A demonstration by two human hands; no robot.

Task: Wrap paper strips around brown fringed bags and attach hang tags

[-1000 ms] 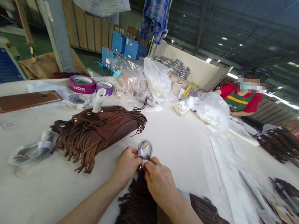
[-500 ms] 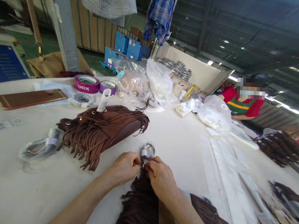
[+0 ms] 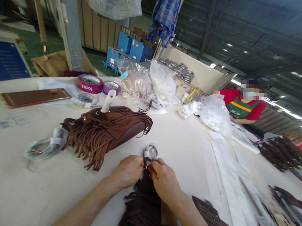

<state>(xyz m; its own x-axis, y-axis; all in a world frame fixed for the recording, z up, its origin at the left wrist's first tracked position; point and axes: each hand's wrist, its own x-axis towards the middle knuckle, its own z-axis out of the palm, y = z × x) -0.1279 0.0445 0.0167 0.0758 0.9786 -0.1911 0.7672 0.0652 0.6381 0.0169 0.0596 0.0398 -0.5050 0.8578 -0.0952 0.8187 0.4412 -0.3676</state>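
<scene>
A dark brown fringed bag [image 3: 142, 211] lies at the front of the table, its narrow end pointing away from me. At that end sits a coiled strap [image 3: 150, 152] in clear wrap with a white band. My left hand [image 3: 128, 171] is closed, fingertips pinched at the strap's base from the left. From the right, my right hand [image 3: 162, 178] pinches the same spot, where a small gold metal fitting just shows. The fingers hide what exactly each grips. A brown tag [image 3: 168, 214] lies on the bag beneath my right forearm.
A lighter brown fringed bag [image 3: 109, 132] with a wrapped strap [image 3: 45, 147] lies to the left. Behind are a phone [image 3: 36, 97], tape rolls [image 3: 90, 84] and plastic bags [image 3: 163, 83]. White sheets [image 3: 221, 175] lie to the right. A masked co-worker [image 3: 246, 105] stands across the table.
The view has shifted slightly, so things on the left sit a little farther right. Both hands stay at the strap's base; the left has edged closer to it. The co-worker's arm moved.
</scene>
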